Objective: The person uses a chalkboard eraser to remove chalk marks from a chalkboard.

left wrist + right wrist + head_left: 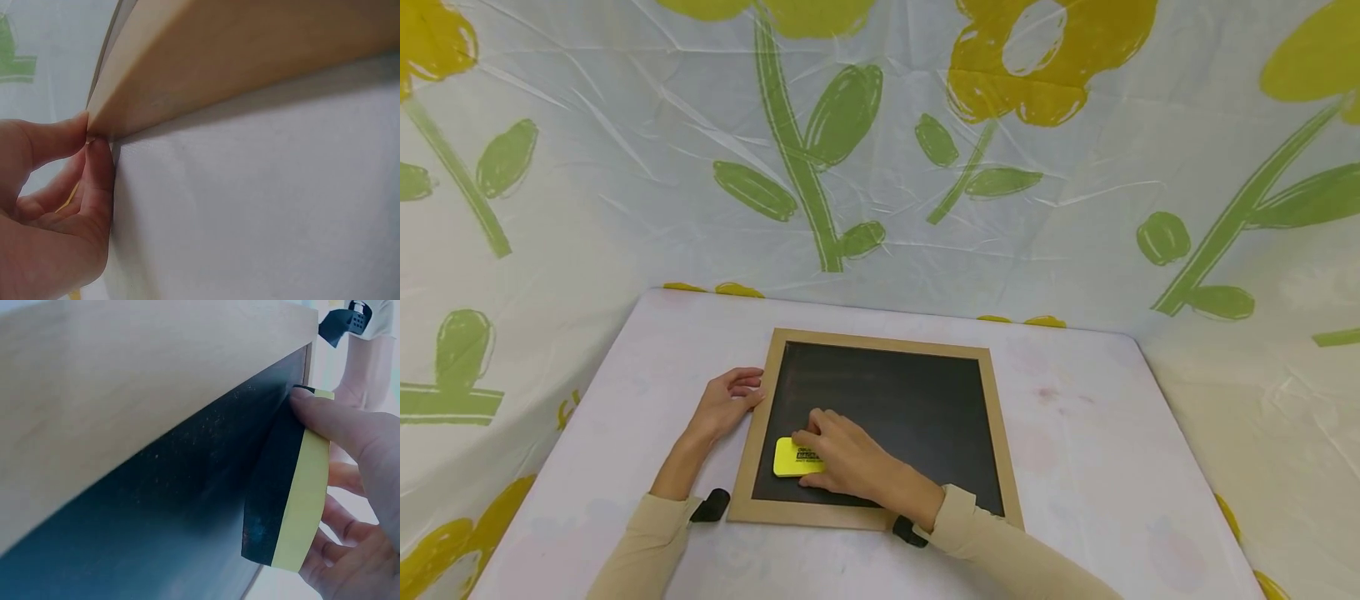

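A chalkboard (887, 400) with a light wooden frame (880, 340) lies flat on the table. My right hand (850, 454) grips a yellow-topped eraser (785, 458) at the board's lower left; dark print shows on its top. In the right wrist view the eraser (294, 506) has a black layer against the board, with my thumb along one side and fingers on the other. My left hand (726, 406) is at the frame's left side. The left wrist view shows its thumb and a finger (97, 165) pinching the frame's edge.
A pale cloth with faint prints covers the table (1075, 433). Behind and at both sides hangs a white curtain (880, 192) with yellow flowers and green stems. Black bands (711, 506) sit at both wrists. Small pale specks (156, 453) dot the board near the frame.
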The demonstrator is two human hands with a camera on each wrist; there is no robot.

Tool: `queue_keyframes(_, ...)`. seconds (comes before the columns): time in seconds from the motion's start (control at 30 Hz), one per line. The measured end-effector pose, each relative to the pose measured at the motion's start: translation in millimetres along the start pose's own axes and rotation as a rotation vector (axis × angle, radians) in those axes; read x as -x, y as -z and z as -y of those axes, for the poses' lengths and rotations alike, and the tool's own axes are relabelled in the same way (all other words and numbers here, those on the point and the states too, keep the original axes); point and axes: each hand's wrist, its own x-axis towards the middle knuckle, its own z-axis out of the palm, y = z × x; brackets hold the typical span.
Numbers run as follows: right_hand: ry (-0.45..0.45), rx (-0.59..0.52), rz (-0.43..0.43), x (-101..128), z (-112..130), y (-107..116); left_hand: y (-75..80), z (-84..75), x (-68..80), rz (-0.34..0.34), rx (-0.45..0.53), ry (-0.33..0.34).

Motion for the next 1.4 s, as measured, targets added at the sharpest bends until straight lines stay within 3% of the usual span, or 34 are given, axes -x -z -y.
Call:
queue_keyframes(0.6, -0.072, -0.007, 0.022, 43.9, -26.8, 13.0, -0.1, -0.6, -2.5, 0.015, 0.043, -0.054)
queue_keyframes(1.0, -0.143, -0.036, -0.003, 75.4, -43.3, 19.5, 0.4, -3.6, -1.6, 0.012, 0.035, -0.046)
queue_keyframes(1.4, -0.149, -0.059, -0.039, 82.8, -46.9, 17.6, 1.7, 0.3, 0.0, 0.008, 0.055, -0.032)
